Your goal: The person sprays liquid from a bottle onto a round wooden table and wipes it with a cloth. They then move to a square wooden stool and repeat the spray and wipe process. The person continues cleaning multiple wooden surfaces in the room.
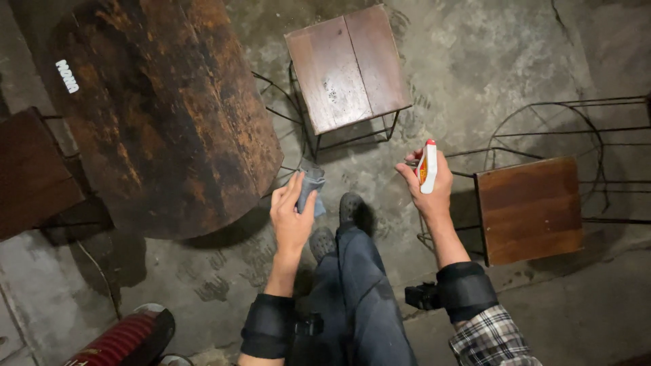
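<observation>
My left hand (290, 215) holds a folded grey cloth (312, 184) just off the near right edge of a dark, worn wooden table (156, 115). A white spray bottle (427, 167) with a red cap and an orange label is gripped upright in my right hand (431, 190), over the concrete floor beside a wooden stool. Both forearms wear dark sleeve guards; a plaid cuff shows on the right. My legs in dark trousers and dark clogs (349, 207) stand between the hands.
A square wooden stool (346, 68) on thin metal legs stands beyond my hands. Another wooden stool (529, 210) is at the right, with wire frames (576, 129) behind it. A dark seat (27, 173) sits at the left edge. A red ribbed object (119, 342) lies at the bottom left.
</observation>
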